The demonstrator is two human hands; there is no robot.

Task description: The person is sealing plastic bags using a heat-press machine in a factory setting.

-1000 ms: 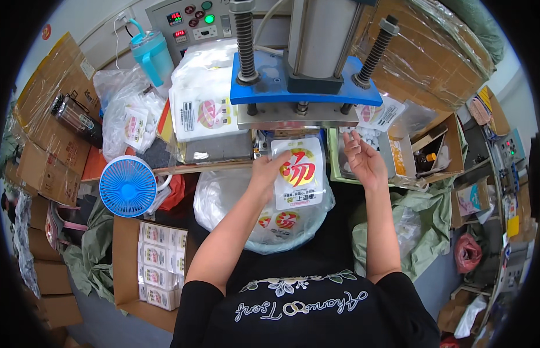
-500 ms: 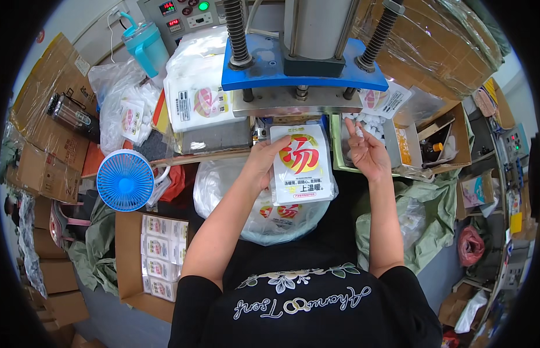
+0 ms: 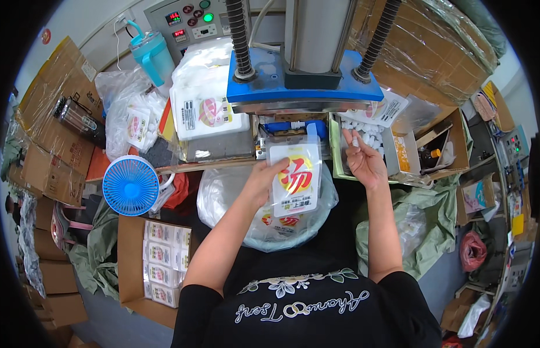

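Note:
My left hand (image 3: pixel 261 184) grips the left side of a white printed pouch (image 3: pixel 296 203), its thumb lying across the front. This flat pouch, with a yellow circle and red lettering, is held upright in front of the press (image 3: pixel 304 69), above a bag-lined tub. A clear strip shows along its top and right edges. To the right, my right hand (image 3: pixel 367 165) is palm up, pinching a small white plastic spout or cap (image 3: pixel 355 142) at its fingertips. Several similar white pieces (image 3: pixel 371 134) fill the green-edged box just beyond that hand.
Stacked pouches (image 3: pixel 206 110) lie left of the press. A blue fan (image 3: pixel 130 185) stands at the bench's front left. Below are the bag-lined tub (image 3: pixel 325 223) and a carton (image 3: pixel 130 255) of packed pouches. An open carton (image 3: pixel 461 136) stands right.
My left hand has tilted the pouch and drawn it slightly left and down. The press's lower steel plate shows less, and blue parts beneath it have come into sight.

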